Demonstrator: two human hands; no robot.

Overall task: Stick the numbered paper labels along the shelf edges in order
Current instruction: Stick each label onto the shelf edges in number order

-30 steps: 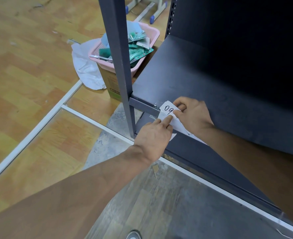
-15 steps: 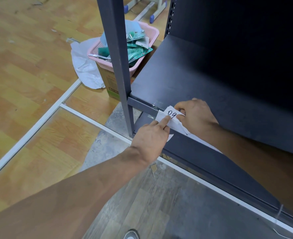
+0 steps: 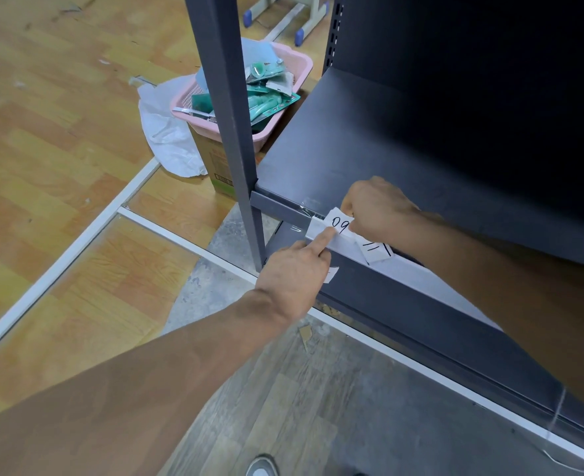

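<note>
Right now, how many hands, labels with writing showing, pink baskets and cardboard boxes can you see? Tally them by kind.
Hands: 2, the left hand and the right hand
Labels with writing showing: 2, the 09 label and a second label beside it
Pink basket: 1
Cardboard box: 1
Total: 6

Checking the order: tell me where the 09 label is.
Head view, centre: the 09 label sits on the shelf edge right of the grey upright, pressed by the left hand, pinched by the right hand.
</note>
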